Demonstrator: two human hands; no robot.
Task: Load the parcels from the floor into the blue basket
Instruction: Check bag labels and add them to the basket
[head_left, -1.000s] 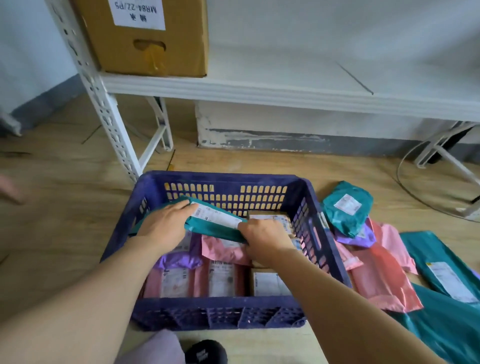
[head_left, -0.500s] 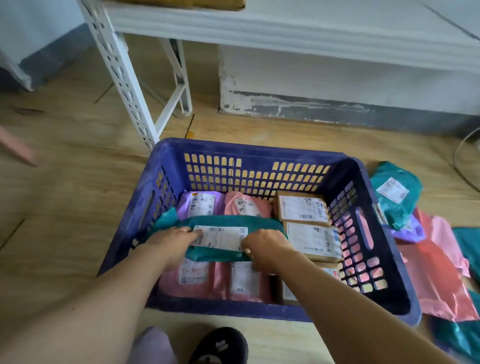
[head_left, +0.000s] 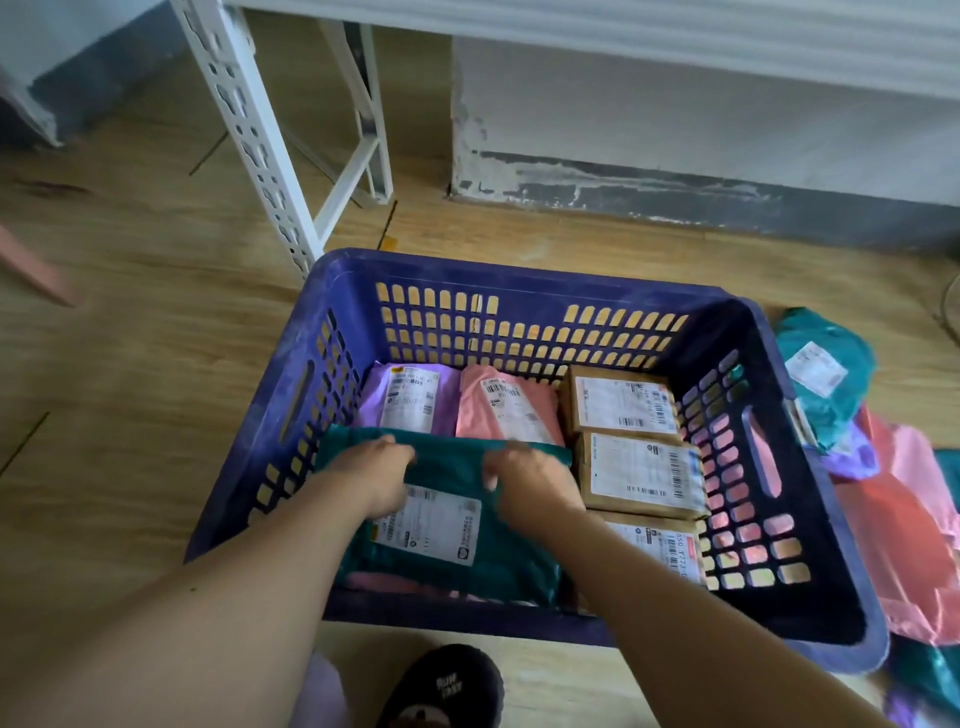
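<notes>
The blue basket (head_left: 524, 280) stands on the wooden floor in front of me. A teal parcel (head_left: 457, 561) with a white label lies flat in its near left part, on top of pink parcels. My left hand (head_left: 376, 480) rests on the teal parcel's far left edge. My right hand (head_left: 532, 483), blurred, lies on its far right edge. Behind the teal parcel lie a purple parcel (head_left: 410, 400) and a pink parcel (head_left: 511, 410). Three brown boxes (head_left: 639, 473) line the basket's right side. More parcels (head_left: 904, 525), teal, purple and pink, lie on the floor to the right.
A white metal shelf leg (head_left: 254, 150) stands just behind the basket's left corner, with the shelf board above. A grey-based wall (head_left: 675, 192) runs behind. My black slipper (head_left: 447, 686) is at the basket's near side. Something pink (head_left: 36, 270) lies at the far left.
The teal parcel went from held up above the basket to lying flat inside it, label up. Both hands went down with it. My view tilted down and closer.
</notes>
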